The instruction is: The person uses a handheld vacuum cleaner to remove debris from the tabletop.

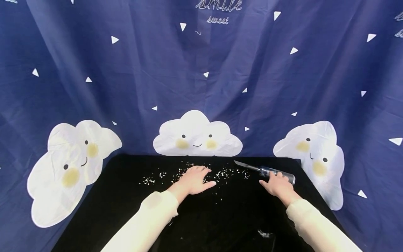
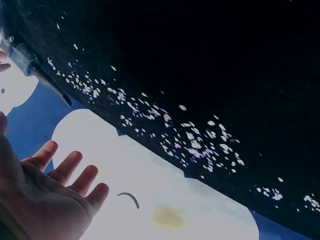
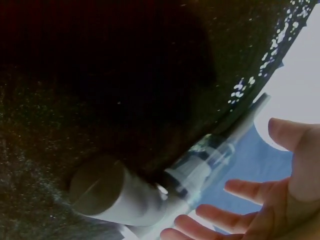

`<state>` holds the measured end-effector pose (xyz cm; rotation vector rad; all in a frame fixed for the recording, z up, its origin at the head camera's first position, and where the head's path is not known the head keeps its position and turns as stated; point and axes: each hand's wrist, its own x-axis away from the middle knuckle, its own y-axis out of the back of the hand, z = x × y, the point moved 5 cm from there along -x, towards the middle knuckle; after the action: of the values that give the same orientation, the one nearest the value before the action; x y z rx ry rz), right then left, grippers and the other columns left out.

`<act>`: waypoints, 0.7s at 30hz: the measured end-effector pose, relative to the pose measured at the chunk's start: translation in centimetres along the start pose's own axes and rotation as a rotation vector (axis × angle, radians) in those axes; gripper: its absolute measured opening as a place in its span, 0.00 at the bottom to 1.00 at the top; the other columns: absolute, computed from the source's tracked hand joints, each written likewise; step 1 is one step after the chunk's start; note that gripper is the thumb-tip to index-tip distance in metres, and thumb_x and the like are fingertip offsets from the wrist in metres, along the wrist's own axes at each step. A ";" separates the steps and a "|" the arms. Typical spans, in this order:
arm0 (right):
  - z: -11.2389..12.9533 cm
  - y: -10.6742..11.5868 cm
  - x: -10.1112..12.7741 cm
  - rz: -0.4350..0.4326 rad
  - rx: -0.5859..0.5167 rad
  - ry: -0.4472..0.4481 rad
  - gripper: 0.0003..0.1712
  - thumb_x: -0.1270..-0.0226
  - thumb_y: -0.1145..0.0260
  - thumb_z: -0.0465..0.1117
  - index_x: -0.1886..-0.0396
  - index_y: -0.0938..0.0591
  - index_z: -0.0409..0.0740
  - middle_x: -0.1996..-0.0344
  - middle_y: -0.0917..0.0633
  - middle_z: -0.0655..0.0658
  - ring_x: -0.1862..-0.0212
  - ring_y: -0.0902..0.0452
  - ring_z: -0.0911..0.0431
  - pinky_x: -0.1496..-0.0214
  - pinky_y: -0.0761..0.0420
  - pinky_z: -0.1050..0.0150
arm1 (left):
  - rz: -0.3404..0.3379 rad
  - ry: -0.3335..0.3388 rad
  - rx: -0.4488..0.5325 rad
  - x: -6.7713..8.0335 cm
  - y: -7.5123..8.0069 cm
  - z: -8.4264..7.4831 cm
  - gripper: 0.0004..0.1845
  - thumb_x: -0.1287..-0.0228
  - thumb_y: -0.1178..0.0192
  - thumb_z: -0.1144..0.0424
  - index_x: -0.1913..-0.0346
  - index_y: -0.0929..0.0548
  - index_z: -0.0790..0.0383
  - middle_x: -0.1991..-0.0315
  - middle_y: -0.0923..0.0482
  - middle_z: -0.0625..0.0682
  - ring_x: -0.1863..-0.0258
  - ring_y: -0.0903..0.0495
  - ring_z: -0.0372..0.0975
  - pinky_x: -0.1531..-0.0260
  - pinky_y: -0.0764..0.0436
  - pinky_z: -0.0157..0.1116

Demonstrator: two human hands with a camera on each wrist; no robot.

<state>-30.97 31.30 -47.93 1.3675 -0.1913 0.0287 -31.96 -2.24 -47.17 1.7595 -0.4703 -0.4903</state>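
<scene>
The handheld vacuum cleaner with a grey cylindrical body, transparent dust chamber and slim dark nozzle [image 1: 263, 170] lies at right of centre in the head frame, near the far edge of the black-surfaced bench [image 1: 204, 224]. Its nozzle points toward the upper left; its flat round end faces right.

The right hand [image 1: 278, 185] is positioned over the body of the vacuum cleaner, fingers extended and separated, not closed around it. Whether the fingertips make contact cannot be told.

The left hand [image 1: 195, 180] is located at the centre of the head frame, above the small white irregular scraps [image 1: 221, 176]; its fingers and thumb are extended and it holds nothing. The two hands are well apart.

The scraps form a loose band along the far edge of the bench, from left of centre to just beside the nozzle tip. White long sleeves [image 1: 154, 213] cover both forearms.

Behind the bench hangs a navy blue fabric curtain [image 1: 220, 63], printed with white triangles and smiling white clouds [image 1: 197, 126].
</scene>
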 end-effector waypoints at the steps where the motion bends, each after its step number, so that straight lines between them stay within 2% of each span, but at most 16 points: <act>1: -0.2 0.0 -0.1 0.003 0.001 -0.008 0.46 0.30 0.43 0.63 0.30 0.36 0.29 0.40 0.36 0.16 0.42 0.37 0.20 0.51 0.27 0.28 | 0.000 -0.001 -0.001 -0.2 -0.1 -0.2 0.37 0.29 0.53 0.33 0.31 0.27 0.58 0.32 0.29 0.58 0.31 0.33 0.54 0.31 0.38 0.53; 7: -1.0 -0.4 -0.5 0.007 -0.014 -0.053 0.46 0.30 0.41 0.61 0.33 0.36 0.24 0.43 0.36 0.15 0.43 0.37 0.18 0.49 0.28 0.28 | 0.016 0.026 0.010 -1.3 -0.7 -0.9 0.36 0.29 0.53 0.34 0.32 0.26 0.57 0.35 0.25 0.56 0.34 0.29 0.51 0.34 0.32 0.50; 12: -1.7 -0.6 -0.8 -0.034 -0.018 -0.092 0.43 0.31 0.39 0.57 0.38 0.36 0.21 0.48 0.33 0.17 0.46 0.34 0.19 0.52 0.26 0.29 | 0.043 0.065 0.093 -1.9 -0.4 -1.6 0.35 0.28 0.51 0.36 0.31 0.27 0.58 0.34 0.26 0.55 0.33 0.29 0.51 0.34 0.31 0.48; 17: -2.7 -0.6 -1.1 -0.079 -0.041 -0.141 0.41 0.33 0.37 0.53 0.43 0.36 0.18 0.51 0.32 0.18 0.48 0.31 0.21 0.54 0.24 0.31 | 0.023 0.066 0.150 -2.4 -0.1 -2.4 0.35 0.28 0.50 0.37 0.32 0.26 0.60 0.35 0.24 0.54 0.34 0.27 0.50 0.35 0.30 0.46; 21: -3.6 -0.4 -1.1 -0.111 -0.062 -0.163 0.38 0.36 0.35 0.49 0.47 0.33 0.16 0.54 0.29 0.17 0.50 0.28 0.22 0.57 0.23 0.32 | -0.009 0.046 0.159 -2.8 -0.7 -2.7 0.34 0.27 0.50 0.39 0.32 0.26 0.62 0.36 0.24 0.55 0.35 0.27 0.49 0.34 0.30 0.44</act>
<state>-31.60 34.77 -49.21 1.3165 -0.2504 -0.1805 -32.78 1.64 -47.07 1.9218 -0.4799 -0.4272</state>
